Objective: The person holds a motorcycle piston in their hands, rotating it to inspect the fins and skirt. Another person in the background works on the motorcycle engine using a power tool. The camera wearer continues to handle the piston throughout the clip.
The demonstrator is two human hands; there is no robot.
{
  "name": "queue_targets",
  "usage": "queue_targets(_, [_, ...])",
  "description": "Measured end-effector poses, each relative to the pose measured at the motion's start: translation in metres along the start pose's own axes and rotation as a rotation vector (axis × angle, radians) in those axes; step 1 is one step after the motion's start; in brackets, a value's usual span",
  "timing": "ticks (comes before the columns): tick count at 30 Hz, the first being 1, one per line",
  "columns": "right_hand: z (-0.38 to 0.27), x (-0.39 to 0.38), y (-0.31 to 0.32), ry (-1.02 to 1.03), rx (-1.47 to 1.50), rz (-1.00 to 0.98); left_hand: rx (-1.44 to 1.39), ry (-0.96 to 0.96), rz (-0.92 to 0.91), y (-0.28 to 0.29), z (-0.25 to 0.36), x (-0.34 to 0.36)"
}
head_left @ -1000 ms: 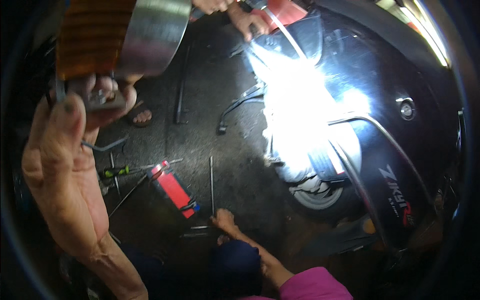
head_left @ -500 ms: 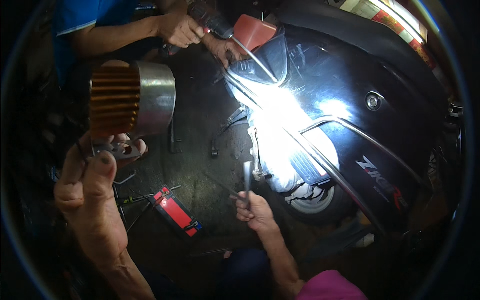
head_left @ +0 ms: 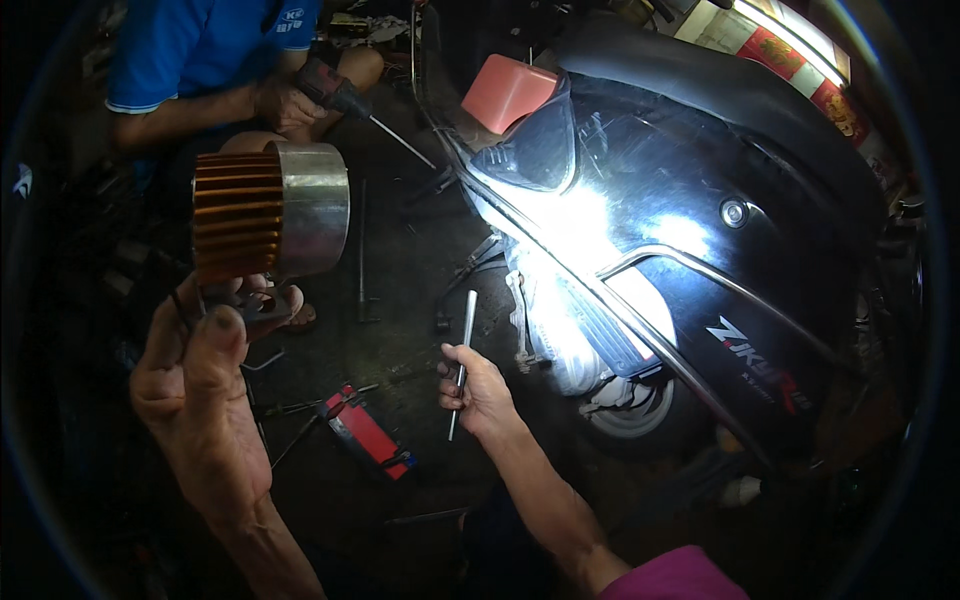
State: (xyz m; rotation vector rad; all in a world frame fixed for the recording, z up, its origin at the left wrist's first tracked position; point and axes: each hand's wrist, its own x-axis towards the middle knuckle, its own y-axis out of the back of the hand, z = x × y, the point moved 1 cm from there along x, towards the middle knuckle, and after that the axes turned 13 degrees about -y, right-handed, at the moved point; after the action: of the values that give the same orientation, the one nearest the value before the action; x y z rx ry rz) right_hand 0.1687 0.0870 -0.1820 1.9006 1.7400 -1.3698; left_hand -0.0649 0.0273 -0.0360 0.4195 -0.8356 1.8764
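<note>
Raised at the left, my left hand grips a finned cylinder, orange-gold on its left half and smooth silver on its right, by the small grey bracket beneath it. The thumb presses that bracket from the near side. My right hand is closed around a slim silver rod-shaped tool, held steeply tilted near the middle. Its silver end points away from me and a thinner end sticks out below the fingers. To its right stands a dark scooter, with a glaring light patch on its side.
At the upper left a person in a blue shirt holds a power drill with a long bit. A red box with wires lies on the floor between my arms. A red plastic piece rests against the scooter; a metal guard bar crosses its side.
The person's drill has drawn back left from the scooter. My right hand has shifted slightly left and away from me, turning the rod tool. My left hand still holds the finned cylinder.
</note>
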Motion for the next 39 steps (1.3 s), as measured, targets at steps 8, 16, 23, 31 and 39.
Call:
queue_targets(8, [0.0, 0.021, -0.007, -0.139, 0.072, -0.056, 0.145, 0.018, 0.024, -0.005, -0.001, -0.001])
queue_targets(16, [0.008, 0.049, 0.012, -0.251, -0.119, -0.11, 0.083, 0.023, 0.088, -0.024, -0.004, -0.006])
queue_targets(23, [0.005, 0.038, 0.011, -0.23, -0.373, -0.038, 0.135, 0.067, 0.064, -0.022, -0.012, -0.008])
queue_targets(31, [0.013, 0.051, 0.01, -0.131, -0.641, 0.017, 0.136, 0.002, 0.053, -0.008, -0.01, -0.001])
queue_targets(39, [0.027, 0.069, 0.021, -0.008, -0.96, 0.022, 0.543, 0.063, 0.076, 0.025, -0.033, 0.003])
